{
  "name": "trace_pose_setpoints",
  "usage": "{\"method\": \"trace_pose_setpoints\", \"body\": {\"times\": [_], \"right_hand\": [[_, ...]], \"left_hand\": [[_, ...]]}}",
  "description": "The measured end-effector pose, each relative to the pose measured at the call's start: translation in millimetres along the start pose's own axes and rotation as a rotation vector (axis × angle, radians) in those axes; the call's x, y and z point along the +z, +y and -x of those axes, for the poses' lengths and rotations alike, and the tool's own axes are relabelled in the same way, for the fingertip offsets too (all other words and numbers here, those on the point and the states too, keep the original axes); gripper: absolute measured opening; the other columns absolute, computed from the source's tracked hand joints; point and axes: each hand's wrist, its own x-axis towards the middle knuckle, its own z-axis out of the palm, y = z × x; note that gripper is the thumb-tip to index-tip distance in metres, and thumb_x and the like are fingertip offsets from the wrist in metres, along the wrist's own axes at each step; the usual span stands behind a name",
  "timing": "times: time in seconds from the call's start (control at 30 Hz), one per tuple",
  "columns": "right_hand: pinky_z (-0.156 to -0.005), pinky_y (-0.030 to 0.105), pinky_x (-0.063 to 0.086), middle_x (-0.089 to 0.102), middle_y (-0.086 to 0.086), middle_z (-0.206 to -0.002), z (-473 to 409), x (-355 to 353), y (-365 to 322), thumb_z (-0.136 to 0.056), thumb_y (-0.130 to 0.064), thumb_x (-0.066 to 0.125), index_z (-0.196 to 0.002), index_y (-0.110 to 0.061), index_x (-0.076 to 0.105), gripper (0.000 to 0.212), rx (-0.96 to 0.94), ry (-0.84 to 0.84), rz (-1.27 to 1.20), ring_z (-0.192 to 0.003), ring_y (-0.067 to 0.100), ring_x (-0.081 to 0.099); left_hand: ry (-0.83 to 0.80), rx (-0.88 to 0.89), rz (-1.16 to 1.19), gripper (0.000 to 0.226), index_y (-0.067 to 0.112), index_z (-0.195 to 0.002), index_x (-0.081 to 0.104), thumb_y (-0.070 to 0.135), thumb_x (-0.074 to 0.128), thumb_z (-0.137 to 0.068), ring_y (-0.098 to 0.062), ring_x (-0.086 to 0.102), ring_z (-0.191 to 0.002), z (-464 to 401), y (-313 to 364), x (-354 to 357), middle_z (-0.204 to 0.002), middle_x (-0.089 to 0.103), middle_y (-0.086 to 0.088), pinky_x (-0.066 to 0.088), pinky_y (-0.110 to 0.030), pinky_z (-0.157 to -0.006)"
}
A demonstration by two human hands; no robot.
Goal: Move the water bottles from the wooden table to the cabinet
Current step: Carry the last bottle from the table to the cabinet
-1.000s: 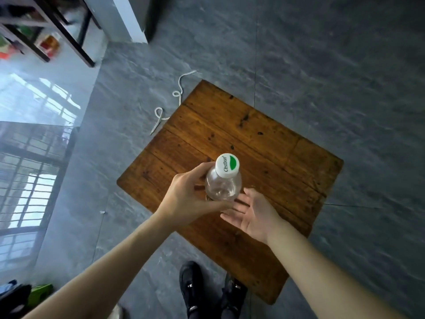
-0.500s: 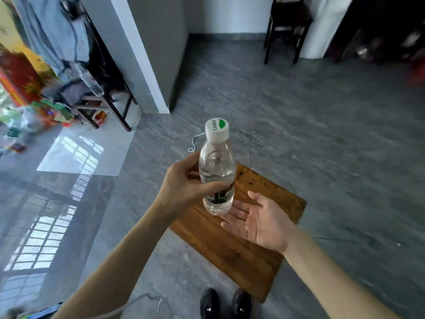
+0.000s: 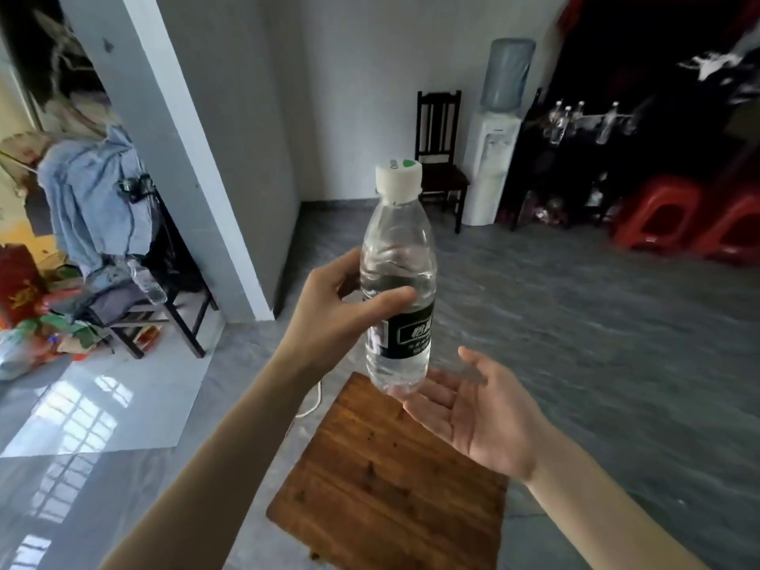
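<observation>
A clear water bottle (image 3: 398, 277) with a white cap and dark label is upright in the air, gripped round its middle by my left hand (image 3: 329, 310). My right hand (image 3: 473, 409) lies open, palm up, just under and to the right of the bottle's base. Below both hands is the wooden table (image 3: 390, 479), with no bottles on its visible top. Far off at the right stands a dark cabinet (image 3: 617, 158), and several water bottles (image 3: 584, 119) stand on its top.
A dark wooden chair (image 3: 438, 154) and a white water dispenser (image 3: 493, 150) stand by the far wall. Red plastic stools (image 3: 674, 218) sit at the right. A grey wall corner (image 3: 214, 158) and a cluttered chair with clothes (image 3: 107, 224) are on the left. A white cord (image 3: 312, 401) lies by the table.
My left hand has lifted the bottle off the table and up. My view has tilted up from the table to the room. The right hand stays open beneath the bottle.
</observation>
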Motion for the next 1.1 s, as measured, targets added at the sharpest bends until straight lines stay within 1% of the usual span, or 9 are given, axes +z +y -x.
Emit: {"method": "trace_pose_setpoints", "body": {"times": [0.07,0.23,0.4,0.57,0.73,0.87,0.93,1.0,1.1], "right_hand": [[-0.090,0.042,0.056,0.055,0.030,-0.137,7,-1,-2,-0.101,-0.046,0.039,-0.137,0.009,0.049,0.067,-0.028,0.009,-0.026,-0.116,0.038,0.059],[-0.092,0.042,0.054,0.055,0.029,-0.137,25,-21,-12,-0.101,-0.044,0.038,-0.137,0.010,0.049,0.066,-0.046,0.055,-0.067,-0.128,0.038,0.052],[-0.087,0.041,0.057,0.061,0.028,-0.131,52,-53,-38,-0.103,-0.040,0.036,-0.134,0.009,0.051,0.061,-0.053,0.076,-0.076,-0.112,0.036,0.063],[-0.087,0.039,0.057,0.060,0.027,-0.132,88,-102,-76,-0.102,-0.041,0.036,-0.135,0.008,0.051,0.061,-0.033,0.057,-0.071,-0.133,0.037,0.051],[-0.086,0.039,0.057,0.061,0.028,-0.131,132,-170,-128,-0.102,-0.040,0.036,-0.134,0.008,0.052,0.060,0.001,0.061,-0.079,-0.125,0.037,0.058],[-0.081,0.039,0.059,0.064,0.027,-0.127,168,-216,-176,-0.101,-0.039,0.038,-0.131,0.008,0.053,0.058,-0.010,0.102,-0.070,-0.115,0.036,0.064],[-0.081,0.040,0.059,0.065,0.024,-0.126,181,-236,-195,-0.101,-0.037,0.040,-0.133,0.006,0.053,0.055,-0.031,0.124,-0.078,-0.100,0.033,0.070],[-0.081,0.040,0.060,0.066,0.022,-0.125,191,-254,-209,-0.101,-0.036,0.041,-0.134,0.004,0.054,0.053,-0.039,0.140,-0.095,-0.092,0.031,0.072],[-0.082,0.041,0.060,0.067,0.022,-0.125,202,-279,-230,-0.100,-0.035,0.042,-0.134,0.004,0.054,0.053,-0.053,0.126,-0.114,-0.097,0.032,0.071]], "left_hand": [[-0.021,0.010,0.001,0.035,0.031,-0.102,0.075,0.041,0.079,-0.069,-0.012,0.075,-0.095,-8,4,8,-0.097,0.080,0.005,0.058,-0.029,-0.085],[-0.107,0.019,-0.064,0.035,0.030,-0.105,0.075,0.041,0.079,-0.072,-0.014,0.075,-0.097,-17,5,40,-0.099,0.080,0.005,0.057,-0.032,-0.088],[-0.140,0.018,-0.115,0.042,0.030,-0.109,0.074,0.046,0.080,-0.070,-0.013,0.074,-0.099,-27,10,90,-0.102,0.079,0.006,0.058,-0.037,-0.094],[-0.144,0.034,-0.197,0.046,0.028,-0.111,0.073,0.050,0.079,-0.071,-0.014,0.074,-0.098,-33,16,167,-0.101,0.079,0.010,0.058,-0.047,-0.094],[-0.118,0.008,-0.184,0.043,0.029,-0.109,0.075,0.049,0.080,-0.071,-0.017,0.074,-0.099,-44,19,263,-0.100,0.079,0.008,0.059,-0.048,-0.094],[-0.098,-0.014,-0.132,0.043,0.025,-0.108,0.075,0.047,0.081,-0.071,-0.014,0.075,-0.097,-55,23,335,-0.099,0.079,0.007,0.061,-0.037,-0.089],[-0.090,-0.023,-0.122,0.039,0.026,-0.105,0.075,0.045,0.082,-0.072,-0.014,0.075,-0.095,-62,25,366,-0.098,0.079,0.006,0.061,-0.034,-0.086],[-0.102,-0.036,-0.117,0.038,0.024,-0.107,0.075,0.041,0.084,-0.074,-0.014,0.075,-0.096,-70,26,392,-0.099,0.080,0.006,0.062,-0.036,-0.088],[-0.110,-0.026,-0.110,0.044,0.023,-0.108,0.076,0.045,0.082,-0.071,-0.018,0.075,-0.098,-86,27,425,-0.099,0.080,0.004,0.061,-0.044,-0.092]]}}
